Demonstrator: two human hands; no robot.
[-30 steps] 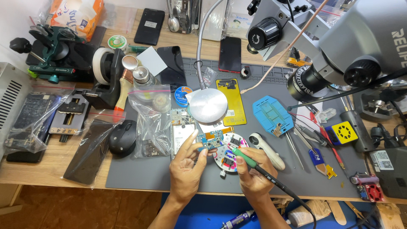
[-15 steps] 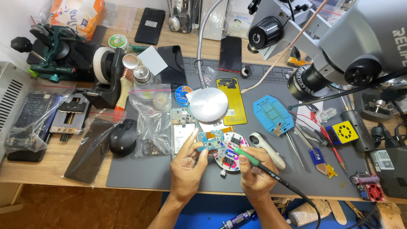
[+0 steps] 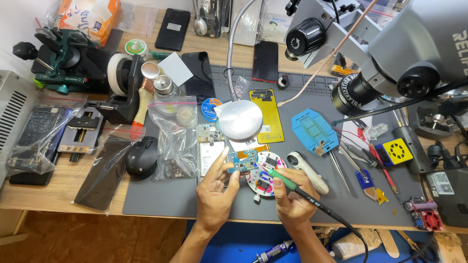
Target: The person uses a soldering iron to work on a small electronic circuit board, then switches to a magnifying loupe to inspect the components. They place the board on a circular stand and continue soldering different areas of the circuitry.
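Observation:
My left hand (image 3: 216, 191) pinches a small blue circuit board (image 3: 243, 160) between thumb and fingers, held just above the grey work mat (image 3: 161, 197). My right hand (image 3: 291, 195) grips a green-handled soldering iron (image 3: 285, 180) like a pen, its tip pointing left at the board's right edge. A black cable runs from the iron toward the lower right. Under the board lies a round white fixture (image 3: 263, 179) with coloured parts.
A gooseneck lamp head (image 3: 240, 120) hangs just beyond the board. A microscope (image 3: 390, 53) looms at upper right. Tweezers (image 3: 348, 163), a blue stencil frame (image 3: 311, 129), a yellow phone part (image 3: 266, 114), plastic bags (image 3: 173, 134), a black mouse (image 3: 142, 157) and phones crowd the desk.
Both hands stay almost still over the mat. The iron's tip has shifted slightly against the board, and the view has barely moved.

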